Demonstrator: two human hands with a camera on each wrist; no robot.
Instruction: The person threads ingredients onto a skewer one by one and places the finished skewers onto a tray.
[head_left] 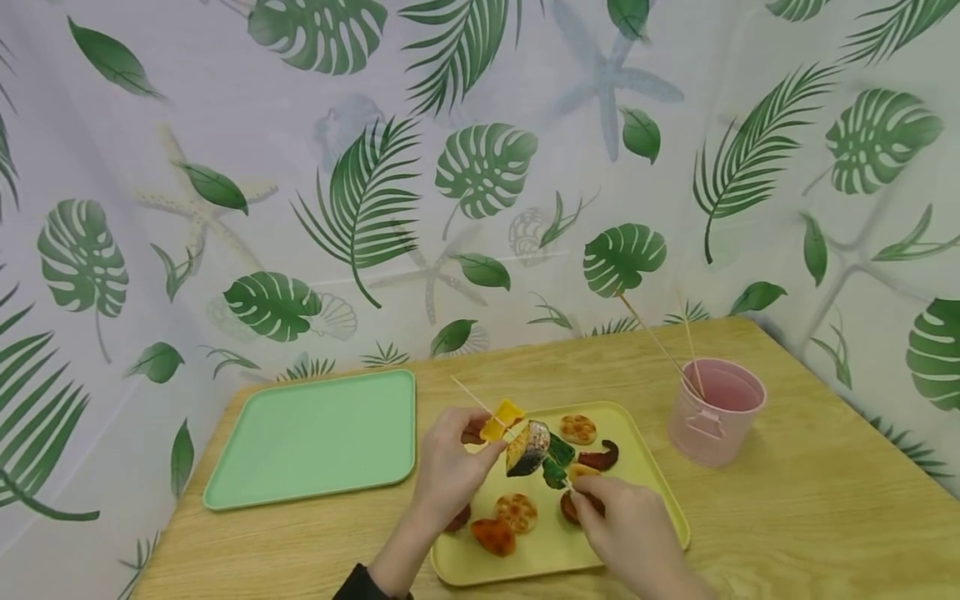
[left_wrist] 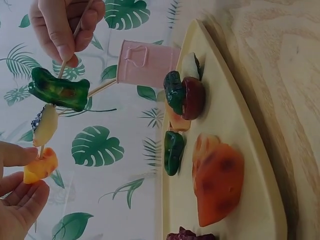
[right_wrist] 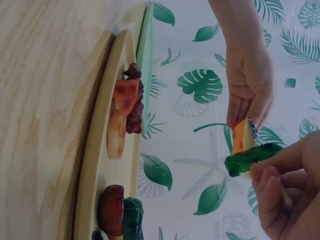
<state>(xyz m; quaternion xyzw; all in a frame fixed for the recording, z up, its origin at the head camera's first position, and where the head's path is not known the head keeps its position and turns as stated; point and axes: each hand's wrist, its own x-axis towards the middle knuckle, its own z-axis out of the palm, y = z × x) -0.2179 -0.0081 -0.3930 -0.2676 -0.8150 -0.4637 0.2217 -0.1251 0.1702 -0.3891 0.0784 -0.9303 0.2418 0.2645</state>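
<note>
My left hand [head_left: 450, 467] pinches a yellow-orange toy food piece [left_wrist: 41, 166] that is threaded on a thin wooden skewer [head_left: 468, 392]. Farther along the same skewer are a pale chunk with dark speckled skin [head_left: 527, 448] and a green pepper piece [left_wrist: 60, 90]. By the pepper end, the fingers of my right hand [head_left: 630, 525] grip the stick. Both hands hold the skewer above the yellow tray [head_left: 562, 546], the stick slanting down to the right in the head view.
Toy food lies on the yellow tray: round browned slices [head_left: 516, 512], an orange-brown piece [head_left: 493, 537], a curled dark red piece [head_left: 600, 458] and others. At left is a green tray [head_left: 315, 442]. A pink bucket [head_left: 701, 429] with wooden skewers [head_left: 652, 333] stands at right.
</note>
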